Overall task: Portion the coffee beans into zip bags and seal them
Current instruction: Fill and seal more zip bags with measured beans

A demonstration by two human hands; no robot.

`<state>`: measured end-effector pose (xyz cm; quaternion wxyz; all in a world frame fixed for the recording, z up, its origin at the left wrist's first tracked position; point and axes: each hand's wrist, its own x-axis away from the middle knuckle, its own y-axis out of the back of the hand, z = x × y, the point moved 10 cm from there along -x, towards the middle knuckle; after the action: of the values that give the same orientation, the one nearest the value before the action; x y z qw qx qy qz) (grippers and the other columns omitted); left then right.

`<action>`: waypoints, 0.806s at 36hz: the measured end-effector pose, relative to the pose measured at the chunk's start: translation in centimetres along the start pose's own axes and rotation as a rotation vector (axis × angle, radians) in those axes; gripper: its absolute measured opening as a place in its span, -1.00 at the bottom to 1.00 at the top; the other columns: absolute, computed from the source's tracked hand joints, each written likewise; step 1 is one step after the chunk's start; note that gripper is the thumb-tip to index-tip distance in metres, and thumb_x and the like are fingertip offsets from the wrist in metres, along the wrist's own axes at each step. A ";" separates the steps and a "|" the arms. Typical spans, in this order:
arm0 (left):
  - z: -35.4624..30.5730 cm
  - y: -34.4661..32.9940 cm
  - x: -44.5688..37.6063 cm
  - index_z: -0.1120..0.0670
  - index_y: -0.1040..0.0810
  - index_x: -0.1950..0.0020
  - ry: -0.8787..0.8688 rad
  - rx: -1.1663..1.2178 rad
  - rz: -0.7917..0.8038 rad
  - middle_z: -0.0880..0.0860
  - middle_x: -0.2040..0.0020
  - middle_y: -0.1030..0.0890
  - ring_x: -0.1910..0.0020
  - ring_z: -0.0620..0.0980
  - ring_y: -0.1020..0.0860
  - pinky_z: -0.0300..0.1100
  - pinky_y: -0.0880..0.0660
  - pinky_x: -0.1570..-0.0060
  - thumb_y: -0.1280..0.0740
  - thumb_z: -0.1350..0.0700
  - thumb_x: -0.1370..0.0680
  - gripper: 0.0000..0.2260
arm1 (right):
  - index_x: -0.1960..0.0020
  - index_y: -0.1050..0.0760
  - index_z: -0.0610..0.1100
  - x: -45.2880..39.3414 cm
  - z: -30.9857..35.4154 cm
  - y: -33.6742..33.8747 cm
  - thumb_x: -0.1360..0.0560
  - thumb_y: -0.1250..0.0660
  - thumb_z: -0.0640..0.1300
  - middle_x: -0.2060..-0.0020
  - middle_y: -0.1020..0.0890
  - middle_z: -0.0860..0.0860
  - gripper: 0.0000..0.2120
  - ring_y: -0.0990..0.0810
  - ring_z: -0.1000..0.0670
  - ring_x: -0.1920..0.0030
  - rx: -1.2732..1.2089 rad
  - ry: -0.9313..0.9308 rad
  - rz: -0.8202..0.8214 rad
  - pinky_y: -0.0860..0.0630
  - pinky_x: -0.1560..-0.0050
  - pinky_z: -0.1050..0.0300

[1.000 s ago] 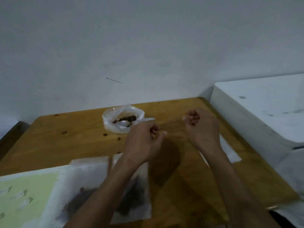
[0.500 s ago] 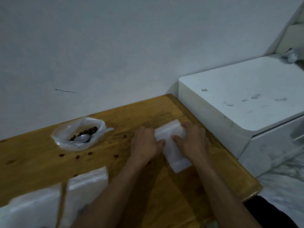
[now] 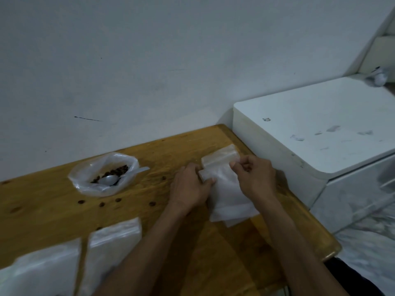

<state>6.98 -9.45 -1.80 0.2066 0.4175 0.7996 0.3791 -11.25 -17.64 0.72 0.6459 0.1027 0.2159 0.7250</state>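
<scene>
While both hands work its top edge, the zip bag (image 3: 226,189) lies flat on the wooden table (image 3: 53,210), right of the coffee bean pouch (image 3: 104,174). Left hand (image 3: 190,186) and right hand (image 3: 254,178) each pinch its mouth. Spoon (image 3: 119,178) sits in the pouch; two filled bags (image 3: 85,251) lie nearer the person.

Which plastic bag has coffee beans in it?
The open plastic bag at the table's far left, with a spoon inside; the flat zip bags in both hands look empty.
</scene>
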 end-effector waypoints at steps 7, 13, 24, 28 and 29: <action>0.0 1.0 0.7 0.04 -0.60 0.00 0.081 0.397 -0.018 -0.02 0.04 -0.63 0.06 -0.05 -0.58 -0.12 -0.58 0.11 -0.44 -0.08 -0.51 -0.78 | 0.14 -0.63 -0.06 0.2 -0.2 0.2 -0.58 -0.37 -0.07 0.20 -0.69 -0.02 -0.85 -0.64 0.01 0.14 -0.182 -0.114 0.092 -0.57 0.20 0.15; -2.2 2.9 2.0 0.18 -0.61 0.00 0.048 0.746 0.039 0.09 0.11 -0.71 0.14 -0.04 -0.67 -0.18 -0.62 0.22 -0.38 0.14 -0.58 -0.90 | -0.19 -0.48 0.03 0.6 2.2 1.3 -0.54 -0.43 -0.09 0.02 -0.63 0.11 -0.75 -0.65 0.08 0.07 -0.337 -0.102 0.164 -0.61 0.33 0.27; 1.0 16.7 5.9 0.00 -0.57 -0.01 -0.115 0.390 -0.289 -0.04 0.17 -0.63 0.20 -0.10 -0.58 -0.22 -0.55 0.21 -0.51 -0.01 -0.46 -0.78 | 0.19 -0.60 -0.14 4.3 11.1 -3.7 -0.48 -0.47 -0.27 0.30 -0.69 -0.05 -0.89 -0.65 0.00 0.27 -0.662 0.075 0.376 -0.59 0.30 0.09; 2.6 23.5 10.0 -0.03 -0.52 0.16 -0.147 0.191 -0.640 -0.09 0.28 -0.54 0.27 -0.15 -0.51 -0.38 -0.41 0.33 -0.47 -0.16 -0.45 -0.75 | 0.08 -0.59 -0.18 7.6 14.7 -8.0 -0.55 -0.41 -0.22 0.15 -0.73 -0.14 -0.96 -0.69 -0.06 0.15 -0.739 0.130 0.407 -0.63 0.16 0.02; 3.2 24.3 10.5 -0.02 -0.53 0.22 -0.135 0.213 -0.643 -0.07 0.33 -0.56 0.30 -0.13 -0.53 -0.33 -0.45 0.34 -0.45 -0.19 -0.45 -0.73 | 0.04 -0.57 -0.19 8.7 15.8 -9.3 -0.57 -0.39 -0.20 0.11 -0.72 -0.14 -0.95 -0.70 -0.07 0.11 -0.745 0.135 0.449 -0.65 0.15 0.00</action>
<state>15.51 9.48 15.00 0.3231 0.1874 0.9099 0.1803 2.57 -5.59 9.42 0.4499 -0.1404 -0.0464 0.8807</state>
